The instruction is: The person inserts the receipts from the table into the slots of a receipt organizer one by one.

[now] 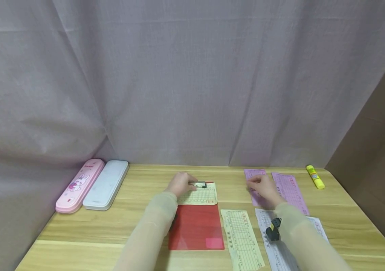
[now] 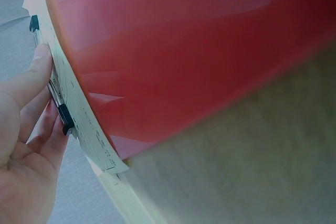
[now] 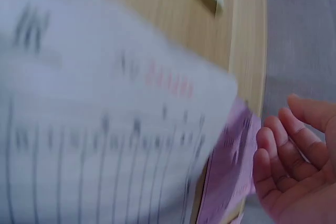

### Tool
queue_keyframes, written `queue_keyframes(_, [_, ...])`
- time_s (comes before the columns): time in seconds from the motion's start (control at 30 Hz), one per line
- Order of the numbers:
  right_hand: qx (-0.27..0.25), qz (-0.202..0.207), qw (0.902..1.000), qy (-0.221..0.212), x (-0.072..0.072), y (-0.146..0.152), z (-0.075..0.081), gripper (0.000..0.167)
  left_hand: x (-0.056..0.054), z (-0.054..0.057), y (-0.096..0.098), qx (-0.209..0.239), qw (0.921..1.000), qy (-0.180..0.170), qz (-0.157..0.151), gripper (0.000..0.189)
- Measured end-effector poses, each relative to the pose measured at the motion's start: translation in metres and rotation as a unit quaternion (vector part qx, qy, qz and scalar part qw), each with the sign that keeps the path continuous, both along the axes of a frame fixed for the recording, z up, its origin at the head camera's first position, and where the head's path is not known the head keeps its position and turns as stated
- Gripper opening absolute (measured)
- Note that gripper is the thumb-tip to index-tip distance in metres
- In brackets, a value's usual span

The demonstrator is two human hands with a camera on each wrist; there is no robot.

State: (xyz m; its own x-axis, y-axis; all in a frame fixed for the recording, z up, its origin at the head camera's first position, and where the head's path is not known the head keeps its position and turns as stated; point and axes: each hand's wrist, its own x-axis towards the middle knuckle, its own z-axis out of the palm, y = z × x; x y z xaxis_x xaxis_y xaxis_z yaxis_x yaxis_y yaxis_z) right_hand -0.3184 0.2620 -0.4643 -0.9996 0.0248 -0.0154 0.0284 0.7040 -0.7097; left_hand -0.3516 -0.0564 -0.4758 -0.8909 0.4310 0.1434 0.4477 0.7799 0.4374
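Observation:
A red translucent clip folder (image 1: pixel 195 227) lies on the table, with a pale yellow slip (image 1: pixel 203 196) across its top. At its top edge is a metal clip with black ends (image 1: pixel 200 184). My left hand (image 1: pixel 181 183) pinches that clip; in the left wrist view the thumb (image 2: pixel 41 64) lies on its wire and the other fingers are behind it. My right hand (image 1: pixel 262 187) is over a purple slip (image 1: pixel 254 174), fingers loosely bent and thumb apart in the right wrist view, with nothing between them.
A second purple slip (image 1: pixel 291 192), a yellow slip (image 1: pixel 241 237) and white slips (image 1: pixel 263 216) lie at the right, the white ones partly under my right forearm. A yellow glue stick (image 1: pixel 315 177) is farther right. Pink (image 1: pixel 80 184) and white (image 1: pixel 106 184) cases lie left.

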Motion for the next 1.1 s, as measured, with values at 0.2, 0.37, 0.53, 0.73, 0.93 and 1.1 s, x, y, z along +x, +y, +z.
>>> queue_keyframes(0.2, [0.035, 0.009, 0.9986, 0.038, -0.004, 0.019, 0.001, 0.026, -0.001, 0.0, -0.001, 0.005, 1.0, 0.003, -0.002, 0.032])
queue_keyframes(0.37, [0.05, 0.007, 0.9964, 0.068, -0.009, 0.032, 0.001, 0.025, -0.001, 0.0, -0.003, 0.006, 1.0, 0.006, -0.003, 0.032])
queue_keyframes(0.53, [0.068, -0.004, 0.9945, 0.08, -0.016, 0.042, 0.001, 0.029, -0.001, 0.0, -0.001, 0.013, 0.9999, -0.002, -0.004, 0.032])
queue_keyframes(0.73, [0.078, -0.01, 0.9938, 0.078, -0.026, 0.046, -0.007, 0.035, 0.0, -0.002, 0.001, 0.009, 0.9999, -0.01, 0.001, 0.032])
queue_keyframes(0.93, [0.093, 0.002, 0.99, 0.106, -0.037, 0.045, -0.015, 0.035, 0.0, 0.0, 0.001, 0.012, 0.9998, -0.016, 0.006, 0.032])
queue_keyframes(1.1, [0.104, 0.014, 0.9846, 0.14, -0.047, 0.042, -0.016, 0.035, 0.001, 0.002, -0.001, 0.012, 0.9996, -0.022, 0.013, 0.033])
